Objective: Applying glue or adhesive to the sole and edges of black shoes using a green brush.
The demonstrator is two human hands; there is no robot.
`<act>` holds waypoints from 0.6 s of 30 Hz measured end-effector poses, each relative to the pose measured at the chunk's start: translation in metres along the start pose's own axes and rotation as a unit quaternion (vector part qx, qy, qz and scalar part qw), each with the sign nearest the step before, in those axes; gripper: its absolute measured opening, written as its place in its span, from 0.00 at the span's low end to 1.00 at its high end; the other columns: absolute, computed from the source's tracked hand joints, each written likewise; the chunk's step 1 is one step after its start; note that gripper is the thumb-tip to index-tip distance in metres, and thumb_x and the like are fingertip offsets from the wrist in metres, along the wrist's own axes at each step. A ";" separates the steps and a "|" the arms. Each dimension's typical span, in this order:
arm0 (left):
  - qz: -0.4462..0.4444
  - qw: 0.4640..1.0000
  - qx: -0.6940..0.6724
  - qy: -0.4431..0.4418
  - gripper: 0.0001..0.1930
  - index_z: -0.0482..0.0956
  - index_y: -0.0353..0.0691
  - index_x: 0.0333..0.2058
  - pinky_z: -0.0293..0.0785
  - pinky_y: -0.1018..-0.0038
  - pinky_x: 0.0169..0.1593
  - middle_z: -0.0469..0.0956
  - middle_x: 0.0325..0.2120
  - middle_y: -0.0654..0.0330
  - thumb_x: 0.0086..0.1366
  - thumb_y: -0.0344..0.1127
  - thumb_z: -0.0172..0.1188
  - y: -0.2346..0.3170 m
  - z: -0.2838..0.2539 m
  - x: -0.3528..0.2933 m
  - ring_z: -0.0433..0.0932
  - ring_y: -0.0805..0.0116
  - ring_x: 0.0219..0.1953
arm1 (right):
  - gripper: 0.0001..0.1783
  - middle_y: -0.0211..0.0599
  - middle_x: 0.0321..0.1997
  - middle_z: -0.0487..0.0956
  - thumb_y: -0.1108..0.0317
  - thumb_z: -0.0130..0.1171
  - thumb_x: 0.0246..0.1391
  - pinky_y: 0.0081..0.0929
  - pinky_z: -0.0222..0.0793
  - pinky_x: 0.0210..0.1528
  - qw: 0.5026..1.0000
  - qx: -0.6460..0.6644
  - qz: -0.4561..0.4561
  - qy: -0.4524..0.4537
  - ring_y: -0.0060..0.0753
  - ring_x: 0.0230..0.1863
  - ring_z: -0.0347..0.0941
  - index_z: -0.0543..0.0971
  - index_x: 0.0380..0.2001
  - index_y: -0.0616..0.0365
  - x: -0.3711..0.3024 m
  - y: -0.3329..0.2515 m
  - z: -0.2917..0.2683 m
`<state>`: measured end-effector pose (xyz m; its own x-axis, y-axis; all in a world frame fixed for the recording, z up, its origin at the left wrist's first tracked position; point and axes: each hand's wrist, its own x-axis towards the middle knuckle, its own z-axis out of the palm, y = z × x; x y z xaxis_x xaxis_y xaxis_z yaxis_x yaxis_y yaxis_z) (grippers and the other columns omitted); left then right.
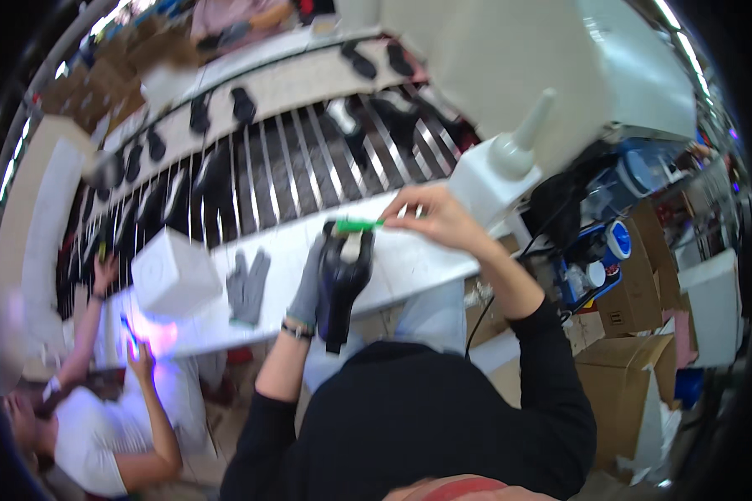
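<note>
My left hand [308,282], in a grey glove, is closed round the side of a black shoe [343,280] held in front of my chest. The shoe is glossy, with a pale patch near its upper end. Bare and pinched, my right hand [433,217] grips a slim green brush [358,225]. The brush lies across the shoe's top end; its bristles are too small to make out. Below both hands runs a white worktable [418,263]. A loose grey glove [247,288] lies on it, left of the shoe.
A white squeeze bottle [490,177] with a long nozzle stands beside my right hand. Left is a white block-shaped container [175,274]. Beyond the table, a roller conveyor [288,163] carries black shoes. At left, a co-worker [100,434] holds a blue tool. Cardboard boxes [622,376] stand at right.
</note>
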<state>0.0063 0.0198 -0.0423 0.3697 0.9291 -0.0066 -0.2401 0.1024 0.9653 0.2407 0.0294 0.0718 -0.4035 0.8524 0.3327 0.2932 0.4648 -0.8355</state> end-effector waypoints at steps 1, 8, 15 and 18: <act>-0.099 0.970 -0.222 -0.028 0.15 0.72 0.40 0.47 0.75 0.74 0.39 0.77 0.33 0.64 0.71 0.41 0.41 0.012 -0.001 -0.003 0.76 0.73 0.33 | 0.05 0.23 0.26 0.79 0.69 0.66 0.49 0.14 0.56 0.24 0.999 0.033 0.019 -0.020 0.10 0.24 0.64 0.83 0.30 0.56 0.002 -0.006 0.001; -0.192 0.945 -0.261 0.039 0.25 0.72 0.37 0.50 0.74 0.78 0.47 0.77 0.42 0.60 0.69 0.54 0.45 0.043 0.001 -0.007 0.78 0.74 0.40 | 0.09 0.25 0.25 0.81 0.64 0.68 0.47 0.14 0.51 0.20 0.991 0.068 0.081 -0.078 0.10 0.19 0.57 0.83 0.23 0.58 0.013 -0.012 0.008; -0.224 0.939 -0.261 0.031 0.24 0.73 0.38 0.49 0.75 0.81 0.43 0.77 0.40 0.59 0.69 0.53 0.47 0.027 -0.002 -0.010 0.78 0.76 0.37 | 0.10 0.24 0.22 0.79 0.62 0.68 0.48 0.16 0.51 0.21 0.982 0.059 0.085 -0.155 0.11 0.20 0.59 0.83 0.23 0.58 0.015 0.002 0.005; -0.227 0.945 -0.235 0.010 0.23 0.73 0.38 0.49 0.75 0.80 0.43 0.78 0.40 0.58 0.69 0.53 0.47 0.017 -0.003 -0.012 0.78 0.75 0.37 | 0.10 0.24 0.22 0.79 0.62 0.69 0.47 0.16 0.54 0.23 0.975 0.042 0.054 -0.213 0.13 0.22 0.63 0.83 0.25 0.58 0.018 -0.004 0.001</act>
<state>-0.0052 0.0117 -0.0267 0.5147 0.7575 -0.4016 -0.4339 0.6341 0.6400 0.2314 0.0427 0.0808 -0.7031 0.7098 0.0429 0.2893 0.3407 -0.8946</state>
